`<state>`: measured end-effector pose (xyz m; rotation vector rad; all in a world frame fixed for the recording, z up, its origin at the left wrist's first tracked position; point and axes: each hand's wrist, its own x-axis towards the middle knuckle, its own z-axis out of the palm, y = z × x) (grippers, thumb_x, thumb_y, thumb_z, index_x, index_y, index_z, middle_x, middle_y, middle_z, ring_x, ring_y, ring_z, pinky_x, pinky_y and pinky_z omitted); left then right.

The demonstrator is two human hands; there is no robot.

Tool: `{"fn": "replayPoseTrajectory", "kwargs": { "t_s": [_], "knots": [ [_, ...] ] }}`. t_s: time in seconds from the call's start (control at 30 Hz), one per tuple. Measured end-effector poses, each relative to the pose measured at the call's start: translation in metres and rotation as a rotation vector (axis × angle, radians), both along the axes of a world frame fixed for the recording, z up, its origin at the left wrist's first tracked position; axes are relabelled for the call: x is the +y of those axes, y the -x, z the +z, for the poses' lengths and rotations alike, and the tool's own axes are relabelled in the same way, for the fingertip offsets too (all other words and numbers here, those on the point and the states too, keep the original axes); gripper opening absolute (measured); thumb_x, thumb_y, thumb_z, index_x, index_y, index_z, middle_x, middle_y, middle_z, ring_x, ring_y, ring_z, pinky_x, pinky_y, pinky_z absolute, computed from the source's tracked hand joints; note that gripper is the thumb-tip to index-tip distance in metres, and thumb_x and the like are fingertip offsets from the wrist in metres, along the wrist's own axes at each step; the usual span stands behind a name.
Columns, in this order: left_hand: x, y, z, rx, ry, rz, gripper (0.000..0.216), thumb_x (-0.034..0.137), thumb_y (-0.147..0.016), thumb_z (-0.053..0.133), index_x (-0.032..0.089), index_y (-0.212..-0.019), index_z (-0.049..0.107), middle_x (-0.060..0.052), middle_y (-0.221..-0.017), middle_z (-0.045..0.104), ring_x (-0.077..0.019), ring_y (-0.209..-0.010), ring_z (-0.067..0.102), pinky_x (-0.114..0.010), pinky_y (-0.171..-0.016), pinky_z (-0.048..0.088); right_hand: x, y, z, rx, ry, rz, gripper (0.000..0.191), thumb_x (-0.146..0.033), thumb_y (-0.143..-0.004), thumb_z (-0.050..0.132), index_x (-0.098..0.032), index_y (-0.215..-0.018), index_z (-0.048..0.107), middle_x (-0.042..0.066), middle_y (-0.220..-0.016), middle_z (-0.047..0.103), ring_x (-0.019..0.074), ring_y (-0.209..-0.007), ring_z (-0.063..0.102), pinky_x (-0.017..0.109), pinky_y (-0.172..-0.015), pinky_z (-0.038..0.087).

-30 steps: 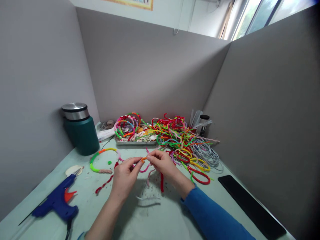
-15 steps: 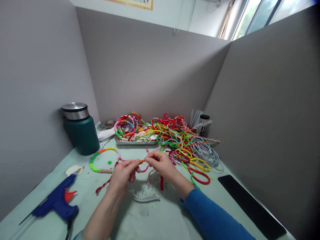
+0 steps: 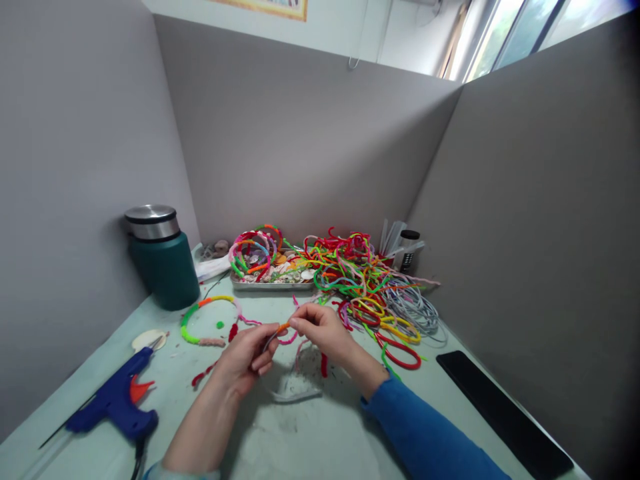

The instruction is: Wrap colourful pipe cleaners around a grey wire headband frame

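Between my two hands is a thin grey cord (image 3: 271, 341) with a short orange pipe cleaner (image 3: 283, 327) around its end. My left hand (image 3: 246, 353) pinches the cord at the left end of the orange piece, its other fingers loosely curled. My right hand (image 3: 320, 329) pinches the right end of the orange piece between thumb and finger. Just beyond them lies a pink pipe cleaner (image 3: 289, 341), partly hidden by the hands. A ring wrapped in green, orange and yellow pipe cleaner (image 3: 190, 325) rests left of my left hand. A pale grey strip (image 3: 297, 396) lies nearer to me.
A blue glue gun (image 3: 113, 400) and a green bottle (image 3: 165, 270) stand at left. A metal tray (image 3: 273, 287) holds decorated rings and buttons at the back. Right of it is a heap of pipe cleaners (image 3: 350, 260), with grey cord coils (image 3: 413, 303). A black slab (image 3: 500, 410) lies at right.
My left hand has turned and its fingers have loosened a little, so the grey cord shows more. The orange piece is tilted more steeply. My right hand has barely moved.
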<state>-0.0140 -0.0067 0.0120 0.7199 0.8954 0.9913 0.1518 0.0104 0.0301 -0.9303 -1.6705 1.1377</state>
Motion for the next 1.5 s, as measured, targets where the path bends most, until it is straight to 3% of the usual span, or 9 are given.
{"fn": "replayPoseTrajectory", "kwargs": {
  "t_s": [0.13,0.3,0.47,0.63,0.77,1.07,1.27,1.4,1.5],
  "knots": [
    [-0.001,-0.002,0.002,0.028,-0.012,0.021,0.027,0.038,-0.071,0.065,0.011,-0.072,0.062,0.007,-0.046,0.048,0.0005,-0.026,0.023,-0.016,-0.029,0.020,0.000,0.000,-0.001,0.024,0.025,-0.027,0.021,-0.035,-0.073,0.063,-0.015,-0.070,0.062,-0.002,-0.060,0.051,0.0087,-0.055,0.041,0.021,-0.050,0.032],
    [-0.003,-0.008,0.004,0.107,-0.164,0.271,0.033,0.043,-0.064,0.070,0.015,-0.076,0.058,0.005,-0.060,0.057,-0.0024,-0.034,0.037,-0.018,-0.037,0.034,0.003,0.001,-0.002,0.102,0.129,-0.088,0.025,-0.039,-0.071,0.064,-0.014,-0.071,0.061,-0.005,-0.053,0.044,0.0070,-0.048,0.033,0.020,-0.044,0.025],
    [-0.003,-0.008,0.002,0.510,-0.416,0.390,0.030,0.042,-0.068,0.067,0.017,-0.084,0.063,0.005,-0.049,0.054,-0.0097,-0.044,0.049,-0.021,-0.047,0.039,0.006,0.001,-0.005,0.139,0.141,-0.109,0.028,-0.041,-0.070,0.065,-0.014,-0.070,0.060,-0.005,-0.052,0.044,0.0067,-0.046,0.033,0.020,-0.043,0.023],
    [-0.008,-0.010,0.004,0.835,-0.789,0.468,0.021,0.033,-0.077,0.059,0.021,-0.090,0.070,-0.005,-0.091,0.067,-0.0161,-0.070,0.061,-0.025,-0.064,0.045,0.007,0.001,-0.005,0.145,0.134,-0.104,0.026,-0.040,-0.070,0.065,-0.014,-0.068,0.059,-0.005,-0.052,0.045,0.0063,-0.046,0.033,0.020,-0.043,0.024],
    [-0.010,-0.012,0.006,0.967,-0.891,0.482,0.022,0.029,-0.080,0.055,0.022,-0.092,0.072,-0.006,-0.092,0.068,-0.0185,-0.080,0.062,-0.027,-0.072,0.045,0.005,0.002,-0.003,0.143,0.150,-0.115,0.027,-0.040,-0.070,0.065,-0.014,-0.068,0.059,-0.005,-0.052,0.044,0.0066,-0.046,0.034,0.020,-0.043,0.024],
    [-0.008,-0.010,0.003,0.953,-0.843,0.418,0.019,0.030,-0.080,0.053,0.020,-0.080,0.070,-0.005,-0.081,0.067,-0.0189,-0.075,0.060,-0.027,-0.069,0.043,0.004,0.002,-0.003,0.123,0.124,-0.124,0.025,-0.039,-0.069,0.065,-0.015,-0.067,0.060,-0.005,-0.054,0.046,0.0071,-0.048,0.035,0.021,-0.044,0.026],
    [-0.002,-0.008,-0.001,0.604,-0.478,0.230,0.025,0.041,-0.073,0.059,0.016,-0.075,0.063,0.004,-0.046,0.050,-0.0107,-0.041,0.041,-0.022,-0.043,0.030,0.003,0.001,-0.001,0.077,0.078,-0.112,0.020,-0.035,-0.072,0.063,-0.015,-0.069,0.061,-0.004,-0.056,0.047,0.0078,-0.051,0.038,0.021,-0.048,0.030],
    [-0.003,-0.007,-0.001,0.333,-0.309,0.029,0.029,0.045,-0.074,0.058,0.016,-0.072,0.056,0.007,-0.041,0.042,-0.0075,-0.038,0.033,-0.020,-0.042,0.025,0.003,0.001,-0.002,0.046,0.059,-0.114,0.018,-0.033,-0.071,0.062,-0.015,-0.070,0.062,-0.004,-0.058,0.049,0.0087,-0.053,0.040,0.021,-0.050,0.032],
    [-0.004,-0.006,0.002,0.305,-0.309,-0.018,0.029,0.044,-0.077,0.056,0.015,-0.075,0.056,0.007,-0.044,0.043,-0.0075,-0.041,0.035,-0.020,-0.044,0.026,0.002,0.000,0.000,0.027,0.053,-0.115,0.018,-0.033,-0.071,0.062,-0.015,-0.069,0.062,-0.003,-0.059,0.050,0.0090,-0.054,0.042,0.021,-0.051,0.033]
  ]
}}
